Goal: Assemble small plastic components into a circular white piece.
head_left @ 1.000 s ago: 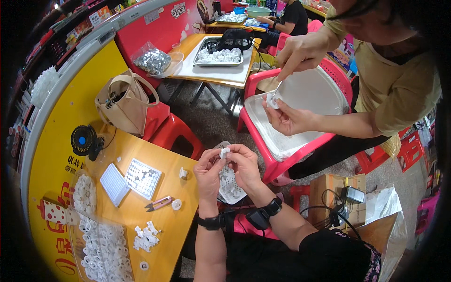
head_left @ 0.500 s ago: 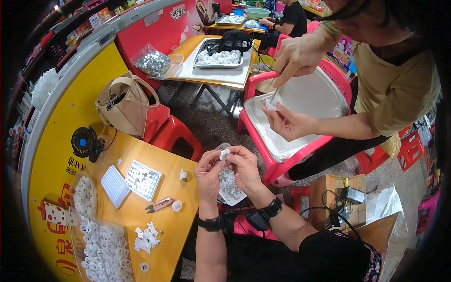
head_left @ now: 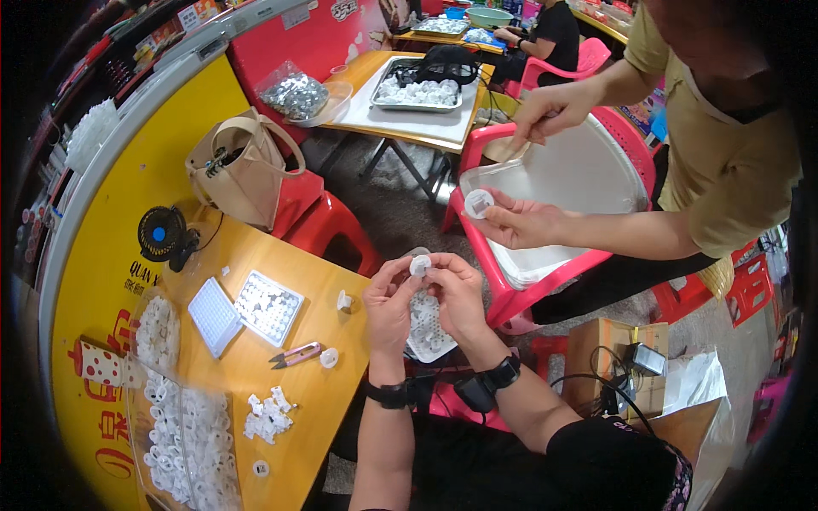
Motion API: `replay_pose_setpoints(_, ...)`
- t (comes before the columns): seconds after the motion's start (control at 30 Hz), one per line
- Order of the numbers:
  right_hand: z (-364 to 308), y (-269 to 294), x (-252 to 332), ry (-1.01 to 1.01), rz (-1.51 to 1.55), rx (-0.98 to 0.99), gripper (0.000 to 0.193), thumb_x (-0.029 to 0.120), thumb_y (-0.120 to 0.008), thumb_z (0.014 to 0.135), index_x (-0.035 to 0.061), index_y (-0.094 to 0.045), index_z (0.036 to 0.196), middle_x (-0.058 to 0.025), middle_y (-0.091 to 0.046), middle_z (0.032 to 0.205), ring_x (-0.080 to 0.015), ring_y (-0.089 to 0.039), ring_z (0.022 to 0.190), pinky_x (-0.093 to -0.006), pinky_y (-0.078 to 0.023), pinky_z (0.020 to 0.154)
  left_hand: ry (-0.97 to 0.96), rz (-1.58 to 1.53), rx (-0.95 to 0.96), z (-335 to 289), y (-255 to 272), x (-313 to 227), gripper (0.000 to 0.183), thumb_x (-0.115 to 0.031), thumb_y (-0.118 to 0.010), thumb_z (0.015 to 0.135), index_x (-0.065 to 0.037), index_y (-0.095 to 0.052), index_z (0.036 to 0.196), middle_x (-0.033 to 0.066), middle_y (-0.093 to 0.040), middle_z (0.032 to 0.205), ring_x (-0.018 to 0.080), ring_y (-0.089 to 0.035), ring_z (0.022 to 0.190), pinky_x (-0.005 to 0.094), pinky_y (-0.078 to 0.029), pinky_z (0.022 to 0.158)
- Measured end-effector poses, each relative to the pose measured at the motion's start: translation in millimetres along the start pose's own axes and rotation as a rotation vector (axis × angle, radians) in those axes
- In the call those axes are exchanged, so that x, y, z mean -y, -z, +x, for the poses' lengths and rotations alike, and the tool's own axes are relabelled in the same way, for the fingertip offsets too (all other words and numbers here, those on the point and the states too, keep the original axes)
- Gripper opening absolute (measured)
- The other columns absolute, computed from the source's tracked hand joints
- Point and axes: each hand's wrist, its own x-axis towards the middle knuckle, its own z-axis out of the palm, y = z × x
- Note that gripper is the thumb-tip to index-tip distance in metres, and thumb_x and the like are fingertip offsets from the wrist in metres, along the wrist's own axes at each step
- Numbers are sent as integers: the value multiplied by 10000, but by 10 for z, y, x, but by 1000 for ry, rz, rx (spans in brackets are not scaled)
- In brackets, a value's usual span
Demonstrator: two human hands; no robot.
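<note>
Between my fingertips is a small white round plastic part (head_left: 419, 266). My left hand (head_left: 388, 300) pinches it from one side and my right hand (head_left: 458, 294) from the other. Below them stands a white perforated basket (head_left: 432, 330) with pale pieces in it, partly covered by my hands. On the wooden table (head_left: 328, 404) to my left lie pink-handled thread snips (head_left: 298, 353), a tray of small dark-and-clear parts (head_left: 268, 307), a white grid tray (head_left: 214, 316) and a heap of white scraps (head_left: 268, 415). A few single white caps (head_left: 329, 358) sit near the snips.
A clear bin of white parts (head_left: 192, 447) and a small black fan (head_left: 164, 234) stand on the table. Opposite, a person holds a white disc (head_left: 478, 203) over a pink chair (head_left: 511, 300). A beige bag (head_left: 243, 175) rests on a red stool (head_left: 328, 234); a cardboard box (head_left: 588, 349) is at right.
My view has shifted slightly, and the part between my fingers has turned to show a rounder face. The other person's hands have moved apart, and the white disc now faces me.
</note>
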Motion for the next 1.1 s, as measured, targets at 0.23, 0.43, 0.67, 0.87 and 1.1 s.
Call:
replay_pose_setpoints(0.23, -20, 44, -56, -1, -15, 25, 173, -8, -583, 797, -7, -651, 956, -25, -647, 861, -52, -554, 715, -186, -411, 614, -27, 84, -51, -3, 52, 84, 266, 91, -597, 810, 32, -635, 1066, 49, -632, 978, 102, -600, 886, 227, -487, 748)
replay_pose_setpoints(0.43, 28, 47, -88, 33, -32, 17, 174, -9, -590, 808, 4, -646, 973, -14, -651, 873, -45, -550, 719, -183, -404, 617, -54, 72, 1, 40, 104, 115, 284, 114, -625, 794, 22, -644, 1062, 66, -614, 1032, 130, -600, 919, 242, -476, 819)
replay_pose_setpoints(0.67, 30, 97, -74, 40, -55, 30, 173, -7, -585, 827, -5, -623, 996, -33, -648, 907, -58, -546, 724, -197, -410, 622, -53, 36, 15, 35, 102, 164, 311, 123, -641, 774, 7, -655, 1062, 69, -604, 1067, 139, -593, 969, 250, -465, 855)
replay_pose_setpoints(0.87, 8, 83, -79, 42, -39, 53, 173, 3, -588, 828, -1, -626, 996, -30, -650, 898, -60, -548, 723, -198, -412, 624, -54, 18, 19, 14, 101, 112, 305, 121, -649, 773, 11, -657, 1058, 62, -606, 1052, 132, -598, 952, 247, -471, 841)
replay_pose_setpoints(1.1, 44, 154, -62, -55, 18, 57, 178, -3, -587, 814, 3, -638, 984, -31, -652, 884, -70, -551, 706, -204, -423, 617, -48, 10, 22, -14, 74, 128, 314, 128, -612, 791, 33, -634, 1089, 60, -614, 1022, 146, -600, 949, 256, -467, 873)
